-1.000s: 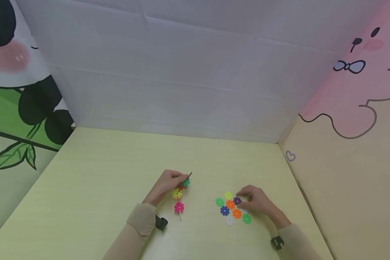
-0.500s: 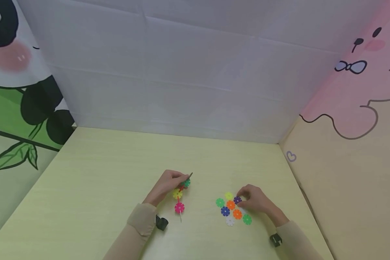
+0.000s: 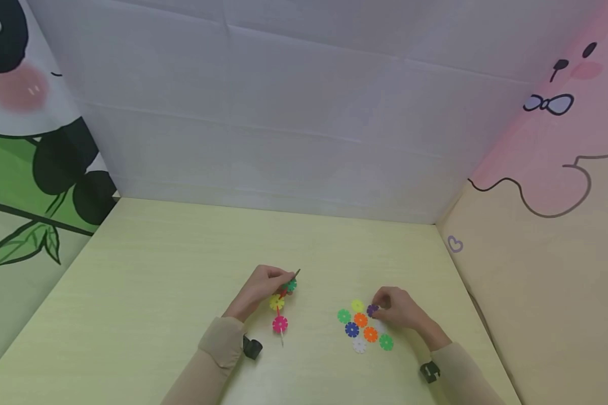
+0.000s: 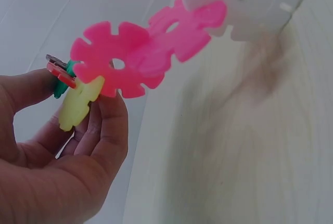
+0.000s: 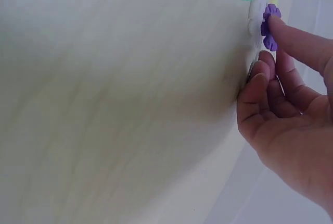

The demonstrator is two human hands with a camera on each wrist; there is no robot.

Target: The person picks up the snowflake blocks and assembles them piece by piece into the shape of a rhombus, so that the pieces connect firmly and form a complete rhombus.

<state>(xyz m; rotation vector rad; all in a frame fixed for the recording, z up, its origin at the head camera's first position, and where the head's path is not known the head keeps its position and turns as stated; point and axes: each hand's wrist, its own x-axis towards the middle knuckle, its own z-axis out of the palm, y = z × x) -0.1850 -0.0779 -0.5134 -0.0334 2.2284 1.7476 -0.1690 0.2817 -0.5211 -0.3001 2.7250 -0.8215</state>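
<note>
My left hand (image 3: pixel 260 289) holds a chain of interlocked plastic snowflake discs by its upper end, at the green disc (image 3: pixel 291 285) and a dark one. Below the hand hang a yellow disc (image 3: pixel 277 302) and a pink disc (image 3: pixel 280 323). The left wrist view shows a red disc (image 4: pixel 61 74) near the fingers and a whitish disc (image 4: pixel 244 13) at the chain's far end. On the right, my right hand (image 3: pixel 400 311) pinches a purple snowflake disc (image 3: pixel 372 310) between thumb and index finger, at the edge of the loose discs. Its other fingers are curled close to the tabletop.
Loose discs lie grouped beside the right hand: green (image 3: pixel 344 316), yellow (image 3: pixel 357 305), orange (image 3: pixel 361 320), blue (image 3: pixel 352 329) and white (image 3: pixel 359 345) among them. The pale table (image 3: pixel 197 242) meets a grey backdrop (image 3: pixel 284 169) behind and printed panels at both sides.
The right thumb and index finger have closed on the purple disc, which has shifted slightly to the right and up. The left hand and its chain stay almost still.
</note>
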